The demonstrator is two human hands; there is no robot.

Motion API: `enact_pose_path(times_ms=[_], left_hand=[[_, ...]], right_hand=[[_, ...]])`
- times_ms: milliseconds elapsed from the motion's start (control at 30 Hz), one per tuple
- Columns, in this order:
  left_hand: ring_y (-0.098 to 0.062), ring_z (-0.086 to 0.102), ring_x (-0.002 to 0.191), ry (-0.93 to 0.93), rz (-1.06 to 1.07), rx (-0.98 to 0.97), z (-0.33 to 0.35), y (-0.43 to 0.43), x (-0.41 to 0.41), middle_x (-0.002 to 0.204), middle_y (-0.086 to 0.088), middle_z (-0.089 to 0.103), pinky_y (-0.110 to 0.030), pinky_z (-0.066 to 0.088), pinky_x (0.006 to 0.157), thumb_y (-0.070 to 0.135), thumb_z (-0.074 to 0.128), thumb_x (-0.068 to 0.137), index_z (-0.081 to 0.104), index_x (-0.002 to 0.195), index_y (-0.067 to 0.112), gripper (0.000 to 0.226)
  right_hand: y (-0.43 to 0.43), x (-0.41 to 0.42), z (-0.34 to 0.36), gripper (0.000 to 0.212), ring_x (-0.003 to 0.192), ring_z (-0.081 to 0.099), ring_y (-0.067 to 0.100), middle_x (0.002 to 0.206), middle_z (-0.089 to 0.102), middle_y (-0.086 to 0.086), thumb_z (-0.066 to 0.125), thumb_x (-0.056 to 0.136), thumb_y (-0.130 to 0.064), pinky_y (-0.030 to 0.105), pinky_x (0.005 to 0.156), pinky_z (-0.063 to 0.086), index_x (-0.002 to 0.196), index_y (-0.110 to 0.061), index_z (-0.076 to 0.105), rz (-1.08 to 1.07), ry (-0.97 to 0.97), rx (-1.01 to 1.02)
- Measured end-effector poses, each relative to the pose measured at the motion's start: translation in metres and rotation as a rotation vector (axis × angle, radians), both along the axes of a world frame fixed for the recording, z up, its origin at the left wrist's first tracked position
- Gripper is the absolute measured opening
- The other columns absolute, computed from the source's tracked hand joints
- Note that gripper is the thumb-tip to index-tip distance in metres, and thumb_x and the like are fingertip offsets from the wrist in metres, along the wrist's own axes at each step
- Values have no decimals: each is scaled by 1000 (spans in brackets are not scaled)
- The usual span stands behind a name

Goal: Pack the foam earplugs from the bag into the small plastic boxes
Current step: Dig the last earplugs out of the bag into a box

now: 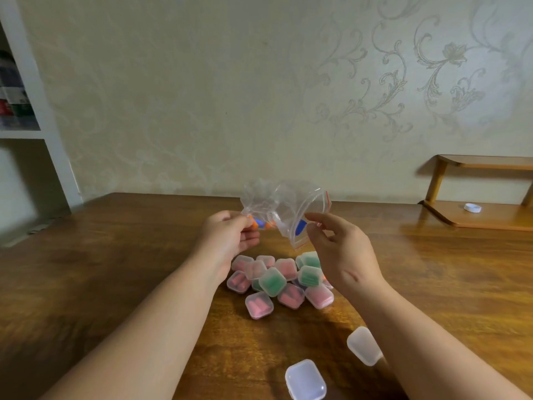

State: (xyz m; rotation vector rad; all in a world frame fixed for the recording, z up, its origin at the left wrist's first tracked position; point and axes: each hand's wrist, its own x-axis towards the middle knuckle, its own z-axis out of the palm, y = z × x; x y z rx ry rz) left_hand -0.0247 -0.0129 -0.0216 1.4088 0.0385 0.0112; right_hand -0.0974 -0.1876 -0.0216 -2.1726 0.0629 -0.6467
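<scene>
Two hands hold the bag (284, 203) over the table (115, 255): my left hand (227, 235) pinches its bottom corner, my right hand (343, 249) fingers pinch the mouth. The blue earplug (300, 226) sits at their nine o'clock, nearer the right.

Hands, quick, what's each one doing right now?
Left hand: pinching the bag at one corner.
Right hand: pinching the same bag at its open edge.

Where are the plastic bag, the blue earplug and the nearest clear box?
plastic bag (284, 203), head view, clear crumpled middle.
blue earplug (300, 227), head view, its body inside the bag.
nearest clear box (305, 381), head view, its lid.
</scene>
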Motion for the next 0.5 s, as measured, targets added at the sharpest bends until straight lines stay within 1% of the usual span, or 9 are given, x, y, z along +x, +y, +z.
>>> enact_pose_path(times_ms=[67,133,200,300,400,433,467,500], left_hand=[[-24,71,82,-9,-28,21,2,-2,-4,91,-17,71,-36,60,76,-2,57,94,64,98,1,9],[-24,70,82,-11,-57,26,4,-5,-8,92,-18,71,-34,61,74,-5,54,94,64,97,0,12],[-24,69,80,-3,-76,7,7,-7,-12,90,-18,68,-32,60,71,-9,50,93,63,92,0,16],[-27,68,82,16,-91,-21,10,-7,-14,92,-20,66,-34,59,71,-15,44,91,60,92,1,23],[-26,68,84,45,-106,-44,12,-7,-17,91,-18,68,-36,60,78,-14,52,90,57,92,5,19],[-26,69,86,47,-98,-35,11,-7,-16,94,-17,69,-37,59,79,-12,57,90,56,96,6,19],[-25,70,89,44,-91,-21,11,-7,-17,98,-17,69,-37,59,81,-12,60,90,54,104,9,26],[-26,70,92,38,-87,-10,10,-7,-16,101,-17,69,-37,59,83,-12,61,89,52,117,11,37]], right_hand=[[1,1,-2,29,92,61,8,104,64,-13,53,95,-38,24,74,50,123,-34,62,9,56,-25],[1,1,-3,20,79,60,6,91,65,-12,57,93,-34,20,61,45,110,-29,66,0,82,-79],[1,-1,-3,9,71,58,6,80,63,-14,61,91,-29,17,54,39,96,-25,68,-22,74,-125],[0,-3,-1,7,71,56,1,81,62,-14,65,89,-23,13,55,39,93,-28,68,-34,60,-122],[0,-3,0,11,75,54,1,89,62,-13,68,87,-26,13,58,39,93,-33,62,-28,49,-97],[1,-2,0,14,77,55,3,92,61,-12,69,86,-26,15,60,41,94,-33,60,-32,34,-92],[2,-2,0,17,78,54,5,96,58,-10,70,84,-27,17,63,43,94,-34,58,-42,14,-86],[2,-2,1,19,78,53,6,99,55,-8,71,84,-28,17,63,43,93,-35,56,-60,-6,-81]])
